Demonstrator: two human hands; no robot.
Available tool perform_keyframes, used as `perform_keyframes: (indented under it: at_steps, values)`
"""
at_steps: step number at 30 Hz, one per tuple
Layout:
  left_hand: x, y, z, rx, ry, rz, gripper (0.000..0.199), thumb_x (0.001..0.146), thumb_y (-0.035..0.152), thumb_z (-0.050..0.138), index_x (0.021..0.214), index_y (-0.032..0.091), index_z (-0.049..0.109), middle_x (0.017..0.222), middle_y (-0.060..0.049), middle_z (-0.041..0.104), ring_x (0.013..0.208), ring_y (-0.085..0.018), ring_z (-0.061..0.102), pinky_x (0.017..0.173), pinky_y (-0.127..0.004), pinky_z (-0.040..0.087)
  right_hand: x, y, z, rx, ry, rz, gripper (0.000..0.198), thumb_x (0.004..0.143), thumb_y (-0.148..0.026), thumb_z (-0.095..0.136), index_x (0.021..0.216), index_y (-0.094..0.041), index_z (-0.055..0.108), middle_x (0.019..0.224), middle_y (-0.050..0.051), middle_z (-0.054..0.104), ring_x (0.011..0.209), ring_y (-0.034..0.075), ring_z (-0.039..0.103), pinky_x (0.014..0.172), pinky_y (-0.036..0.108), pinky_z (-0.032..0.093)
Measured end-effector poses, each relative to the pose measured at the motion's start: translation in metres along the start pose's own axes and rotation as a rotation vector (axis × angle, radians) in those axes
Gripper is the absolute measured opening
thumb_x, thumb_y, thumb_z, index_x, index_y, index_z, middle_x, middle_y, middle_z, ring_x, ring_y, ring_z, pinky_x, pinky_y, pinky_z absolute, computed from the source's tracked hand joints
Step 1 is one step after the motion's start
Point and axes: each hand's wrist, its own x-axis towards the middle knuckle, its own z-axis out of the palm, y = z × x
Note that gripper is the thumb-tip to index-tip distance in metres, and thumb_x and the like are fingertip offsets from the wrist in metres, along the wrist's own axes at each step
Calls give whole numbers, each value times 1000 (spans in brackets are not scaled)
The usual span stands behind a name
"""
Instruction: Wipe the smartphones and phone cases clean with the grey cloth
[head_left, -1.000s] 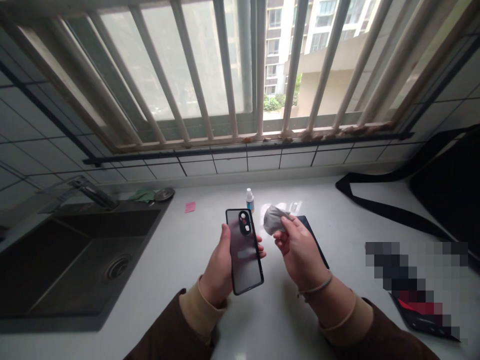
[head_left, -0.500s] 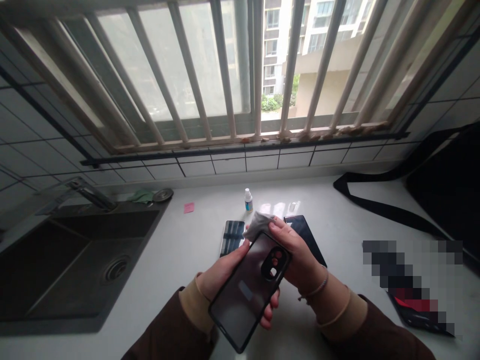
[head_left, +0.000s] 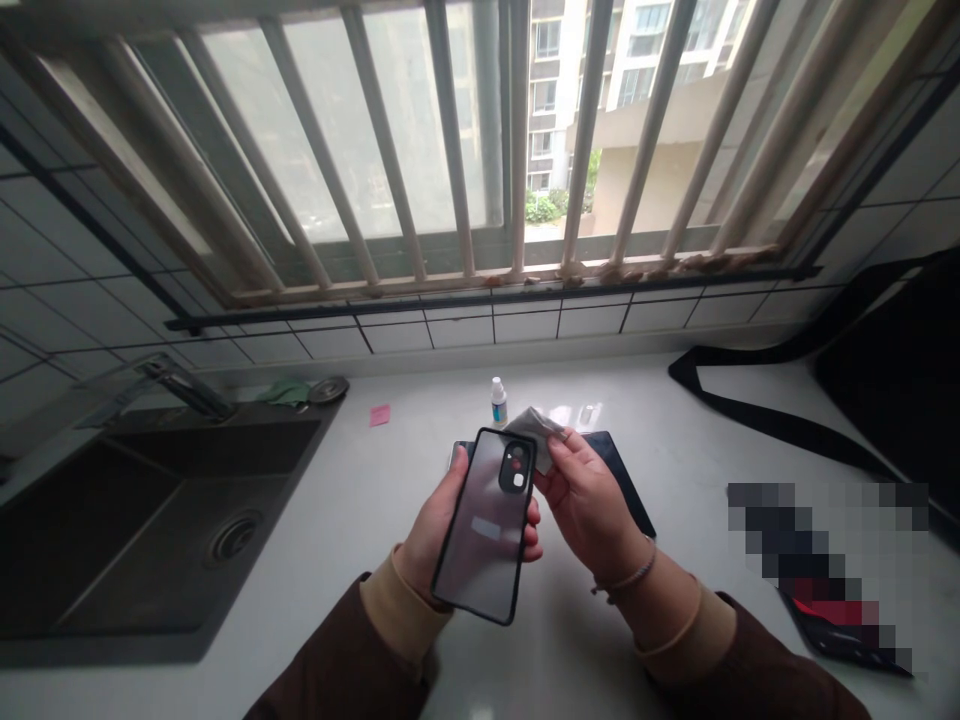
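Note:
A translucent phone case [head_left: 480, 570] with a black rim and a camera cut-out is held tilted over the counter, its back towards me. My left hand [head_left: 431, 520] is closed around it, thumb on the left edge and fingertips showing past the right edge. Between the thumb and fingers of my right hand [head_left: 589, 490] a grey cloth [head_left: 531, 424] is pinched, at the case's upper right corner. Whether the cloth touches the case I cannot tell. Behind the case lies a phone [head_left: 457, 452], mostly covered. A dark flat device [head_left: 621, 478] lies partly behind my right hand.
A small white bottle [head_left: 499, 402] stands behind the hands, with a pink paper note [head_left: 380, 414] to its left. The sink [head_left: 157, 510] takes up the left side. A black strap [head_left: 772, 415] and bag lie at right, near a pixelated red-and-black object [head_left: 840, 610].
The phone case has moved up and turned more upright in my left hand. My right hand has come away from the case's side, and the cloth is now held at its upper right corner.

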Motion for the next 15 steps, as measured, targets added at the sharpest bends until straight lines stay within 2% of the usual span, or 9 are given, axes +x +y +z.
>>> perform_keyframes:
  at_steps: [2, 4, 6, 10, 13, 15]
  values:
    - [1, -3, 2, 13, 20, 38, 83, 95, 84, 42, 119, 11, 73, 100, -20, 75, 82, -27, 75, 87, -44, 58, 1, 7, -3, -61, 37, -47, 30, 90, -49, 80, 103, -25, 67, 101, 3, 76, 92, 19, 71, 89, 34, 58]
    - [3, -6, 3, 45, 57, 92, 76, 96, 79, 47, 121, 12, 73, 102, -20, 77, 87, -29, 76, 92, -46, 58, 1, 14, -7, -143, 62, -81, 33, 91, -54, 78, 100, -26, 64, 96, 2, 75, 86, 18, 70, 82, 32, 58]
    - [7, -9, 2, 102, 146, 191, 64, 100, 68, 54, 121, 12, 74, 103, -20, 78, 89, -28, 76, 93, -45, 59, 1, 19, -10, -230, 53, -110, 34, 92, -57, 76, 100, -26, 64, 95, 2, 75, 83, 19, 69, 78, 32, 56]
    - [20, -12, -6, 189, 364, 490, 29, 97, 37, 73, 112, 12, 77, 109, -14, 80, 90, -23, 76, 89, -36, 61, -4, 22, -12, -518, -49, -183, 29, 96, -53, 71, 104, -25, 70, 86, 2, 73, 76, 19, 65, 74, 31, 52]
    - [25, -10, -12, 243, 468, 571, 25, 92, 35, 77, 104, 13, 77, 106, -11, 80, 91, -21, 75, 84, -30, 61, -6, 21, -13, -712, -54, -216, 24, 99, -47, 68, 105, -25, 72, 78, 1, 71, 66, 18, 59, 65, 29, 46]
    - [23, -8, -13, 295, 528, 569, 27, 92, 38, 77, 102, 13, 76, 99, -11, 80, 82, -19, 74, 74, -27, 59, -5, 21, -15, -714, -8, -219, 24, 98, -47, 68, 106, -25, 73, 77, 1, 72, 66, 19, 60, 65, 30, 48]
